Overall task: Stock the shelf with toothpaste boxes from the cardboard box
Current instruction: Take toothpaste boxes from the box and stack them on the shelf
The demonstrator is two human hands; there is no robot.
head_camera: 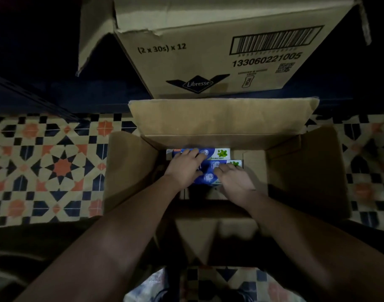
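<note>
Head view: picking toothpaste boxes (219, 154) from the cardboard box (300, 171).
Left hand (184, 168) and right hand (234, 182) rest on them, grip uncertain; next, lift to shelf.

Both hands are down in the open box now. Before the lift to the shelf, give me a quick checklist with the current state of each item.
1. Flaps of the open box folded clear of the hands: ok.
2. Left hand on a toothpaste box: ok for contact; grip cannot tell, fingers lie across the top.
3. Right hand on the nearer toothpaste box: ok for contact; grip cannot tell.
4. Toothpaste boxes undamaged: cannot tell, hands cover much of them.
5. Stock left under the top boxes: cannot tell.
6. Shelf space ready: cannot tell; the Libresse carton fills the view ahead.
</note>
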